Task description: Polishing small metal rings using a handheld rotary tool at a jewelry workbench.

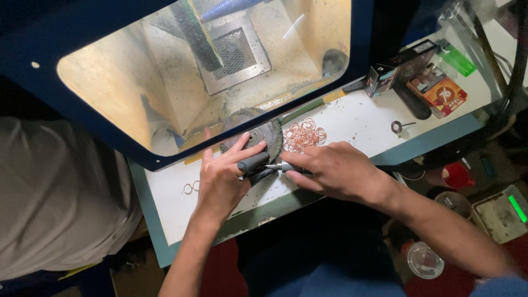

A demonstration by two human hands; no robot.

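My left hand (220,179) grips a dark cylindrical tool handle (252,163) on a white worktop (165,203), fingers spread toward a grey polishing wheel (258,135). My right hand (330,170) pinches the metal tip (276,166) of that tool, right beside the left hand. A pile of copper-coloured rings (304,136) lies just behind my right hand. Two loose rings (191,187) lie left of my left hand.
A blue lit dust hood (82,124) with a clear window covers the wheel. At the back right stand small boxes (437,88), a green lighter (457,59) and a small disc bit (397,127). A red cup (454,176), a scale (503,212) and a plastic lid (424,259) sit lower right.
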